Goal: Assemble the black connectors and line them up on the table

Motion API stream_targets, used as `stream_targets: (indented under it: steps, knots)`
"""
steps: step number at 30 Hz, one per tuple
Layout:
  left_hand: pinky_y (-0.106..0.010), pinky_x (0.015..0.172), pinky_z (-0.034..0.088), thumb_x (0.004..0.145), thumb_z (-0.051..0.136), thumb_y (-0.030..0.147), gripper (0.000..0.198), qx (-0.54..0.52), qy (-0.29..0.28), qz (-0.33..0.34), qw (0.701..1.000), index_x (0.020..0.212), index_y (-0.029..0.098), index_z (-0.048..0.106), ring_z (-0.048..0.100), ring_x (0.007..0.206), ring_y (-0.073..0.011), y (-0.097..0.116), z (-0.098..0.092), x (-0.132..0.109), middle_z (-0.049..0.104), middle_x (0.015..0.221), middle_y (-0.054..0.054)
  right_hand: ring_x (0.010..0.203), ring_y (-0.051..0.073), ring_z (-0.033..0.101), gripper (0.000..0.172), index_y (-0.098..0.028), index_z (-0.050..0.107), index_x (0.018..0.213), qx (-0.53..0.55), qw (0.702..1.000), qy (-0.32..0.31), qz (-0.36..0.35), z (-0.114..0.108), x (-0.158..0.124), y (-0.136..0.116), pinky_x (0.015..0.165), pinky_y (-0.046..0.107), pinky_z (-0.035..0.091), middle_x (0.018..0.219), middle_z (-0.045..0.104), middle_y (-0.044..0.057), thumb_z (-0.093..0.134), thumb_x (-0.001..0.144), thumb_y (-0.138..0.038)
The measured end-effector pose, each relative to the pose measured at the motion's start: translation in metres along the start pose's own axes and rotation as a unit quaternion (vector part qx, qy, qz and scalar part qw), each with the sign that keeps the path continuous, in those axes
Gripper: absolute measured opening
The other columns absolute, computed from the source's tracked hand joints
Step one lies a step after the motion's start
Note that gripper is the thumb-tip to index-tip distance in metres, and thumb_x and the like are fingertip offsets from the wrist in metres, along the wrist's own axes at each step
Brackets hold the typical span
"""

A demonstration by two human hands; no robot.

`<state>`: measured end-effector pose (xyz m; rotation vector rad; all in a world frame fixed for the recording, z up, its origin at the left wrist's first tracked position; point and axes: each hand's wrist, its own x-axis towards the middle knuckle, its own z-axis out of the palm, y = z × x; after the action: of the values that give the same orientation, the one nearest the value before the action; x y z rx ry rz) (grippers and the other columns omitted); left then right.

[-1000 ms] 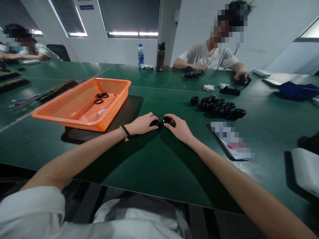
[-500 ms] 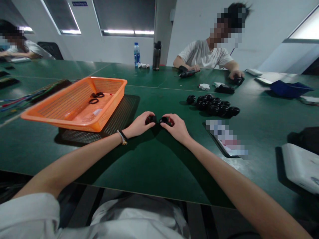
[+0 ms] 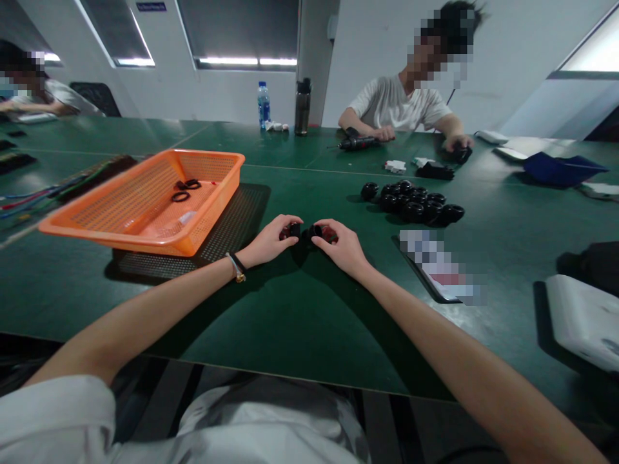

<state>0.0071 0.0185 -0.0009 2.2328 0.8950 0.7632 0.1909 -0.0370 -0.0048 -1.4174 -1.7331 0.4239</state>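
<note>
We sit at a green table [image 3: 294,335], an orange basket [image 3: 120,243] on our left and a cluster of dark pieces [image 3: 416,206] ahead on our right. Between those, our left grip [image 3: 290,232] pinches one black piece [image 3: 294,230], our right grip [image 3: 318,234] a second black piece [image 3: 317,230], close together; whether they touch we cannot tell.

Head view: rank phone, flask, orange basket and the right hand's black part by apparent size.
1. Basket
2. Phone
3. Flask
4. Black part, counting only what the right hand leaves visible
</note>
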Motion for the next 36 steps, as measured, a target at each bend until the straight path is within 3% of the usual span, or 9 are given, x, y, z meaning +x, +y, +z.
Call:
stream_targets:
  steps: [6, 19, 36]
  knots:
    - [-0.034, 0.085, 0.046, 0.076, 0.051, 0.016, 0.031, -0.021, -0.004, -0.008, 1.0, 0.107, 0.016, 0.05, 0.054, 0.097, -0.017, 0.0018, -0.0006, -0.0004, 0.052, 0.112, -0.008, 0.072, 0.017, 0.057, 0.019, -0.02, 0.058, 0.092, 0.01, 1.0, -0.005, 0.014, -0.0002, 0.0003, -0.0019, 0.061, 0.031, 0.045, 0.081, 0.063, 0.003, 0.056, 0.074, -0.026]
    - [-0.033, 0.084, 0.045, 0.075, 0.048, 0.016, 0.032, -0.039, -0.025, -0.005, 0.999, 0.107, 0.017, 0.048, 0.055, 0.09, -0.0166, 0.0052, -0.0003, -0.0019, 0.057, 0.104, -0.005, 0.074, 0.018, 0.059, 0.019, -0.02, 0.057, 0.089, 0.038, 0.999, -0.017, 0.011, -0.0009, -0.0024, -0.0032, 0.066, 0.033, 0.047, 0.078, 0.064, 0.002, 0.056, 0.071, -0.026]
    - [-0.032, 0.084, 0.047, 0.079, 0.054, 0.023, 0.036, -0.043, -0.039, 0.031, 0.998, 0.113, 0.013, 0.05, 0.058, 0.092, -0.0173, 0.0019, 0.0008, -0.0035, 0.059, 0.109, -0.01, 0.075, 0.018, 0.059, 0.022, -0.019, 0.055, 0.091, 0.061, 0.998, -0.03, 0.003, -0.0008, -0.0049, -0.0048, 0.068, 0.033, 0.047, 0.079, 0.064, 0.003, 0.056, 0.07, -0.028]
